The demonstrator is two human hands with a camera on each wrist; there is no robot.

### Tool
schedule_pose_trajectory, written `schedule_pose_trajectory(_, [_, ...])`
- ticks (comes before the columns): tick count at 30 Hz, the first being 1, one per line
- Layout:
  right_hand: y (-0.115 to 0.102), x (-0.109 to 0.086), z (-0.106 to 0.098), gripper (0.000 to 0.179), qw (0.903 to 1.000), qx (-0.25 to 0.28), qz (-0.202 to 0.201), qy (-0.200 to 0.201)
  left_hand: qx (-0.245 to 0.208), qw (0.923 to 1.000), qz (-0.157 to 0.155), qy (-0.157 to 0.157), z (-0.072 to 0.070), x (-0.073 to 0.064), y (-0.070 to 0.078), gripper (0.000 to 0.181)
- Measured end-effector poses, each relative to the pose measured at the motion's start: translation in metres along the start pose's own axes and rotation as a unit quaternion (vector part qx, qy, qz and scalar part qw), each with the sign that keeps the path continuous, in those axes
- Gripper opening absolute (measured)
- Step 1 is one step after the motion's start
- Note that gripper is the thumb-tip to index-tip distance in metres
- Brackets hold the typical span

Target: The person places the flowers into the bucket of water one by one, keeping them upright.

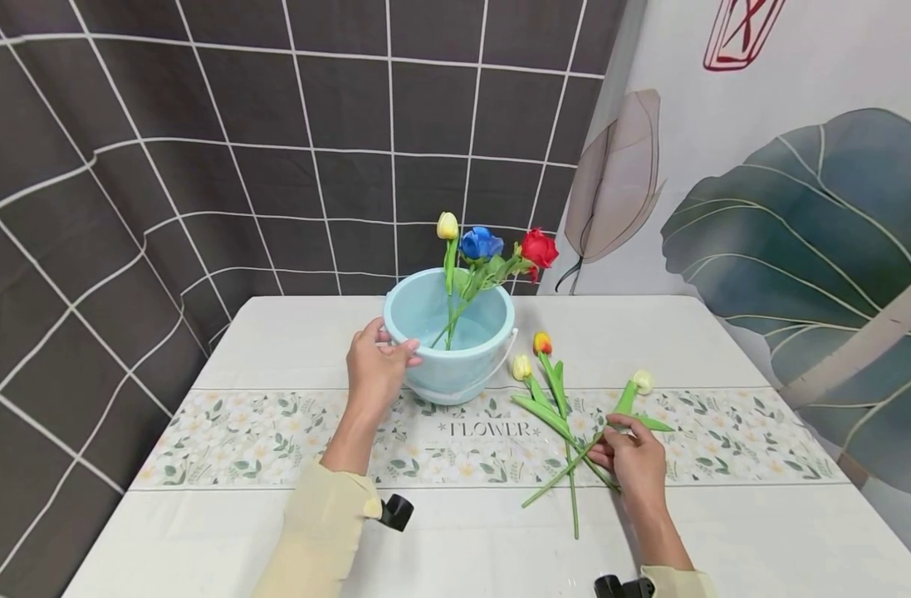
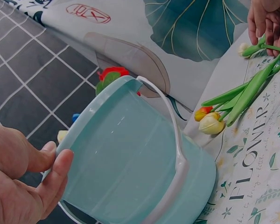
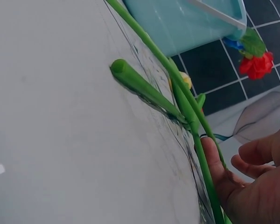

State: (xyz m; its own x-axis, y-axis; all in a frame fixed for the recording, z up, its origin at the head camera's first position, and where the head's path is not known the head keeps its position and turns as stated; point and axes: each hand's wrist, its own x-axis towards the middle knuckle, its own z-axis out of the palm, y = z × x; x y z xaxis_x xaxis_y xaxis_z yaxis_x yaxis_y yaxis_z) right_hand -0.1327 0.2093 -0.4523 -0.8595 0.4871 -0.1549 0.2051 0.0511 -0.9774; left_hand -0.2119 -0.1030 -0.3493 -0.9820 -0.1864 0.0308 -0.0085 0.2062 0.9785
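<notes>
My left hand [image 1: 376, 365] grips the left rim of a light blue bucket [image 1: 455, 378], thumb at the front edge. Inside the bucket stand a yellow tulip [image 1: 448, 226], a blue rose [image 1: 481, 242] and a red rose [image 1: 539, 247], leaning right. My right hand [image 1: 634, 461] holds the stem of a white tulip [image 1: 642, 382] low over the table. Crossing beneath that stem lie a pale yellow tulip [image 1: 521, 367] and an orange-red tulip [image 1: 542, 342]. In the right wrist view, green stems [image 3: 149, 44] run past the fingers [image 3: 212, 161].
The white table [image 1: 223, 540] carries a floral printed band [image 1: 276, 432] with the word FLOWER. Behind it hangs a dark cloth [image 1: 343, 100] with white grid lines. A leaf-printed curtain [image 1: 799, 216] is at the right. The bucket's white handle [image 2: 177, 135] hangs down.
</notes>
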Motion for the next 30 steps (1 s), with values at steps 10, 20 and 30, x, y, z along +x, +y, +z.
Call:
schedule_pose_trajectory(10, [0.004, 0.0029, 0.0025, 0.03, 0.9993, 0.032, 0.003, 0.021, -0.001, 1.0, -0.001, 0.002, 0.0003, 0.0001, -0.0006, 0.063])
schedule_pose_trajectory(20, [0.0045, 0.0056, 0.0061, 0.03, 0.9986, 0.019, -0.006, 0.048, 0.0, 1.0, 0.004, 0.004, 0.0012, 0.0002, -0.0012, 0.062])
schedule_pose_trajectory(30, [0.002, 0.0037, 0.0073, 0.03, 0.9979, 0.016, -0.016, 0.061, 0.003, 1.0, 0.008, 0.004, 0.0005, -0.0002, -0.0008, 0.062])
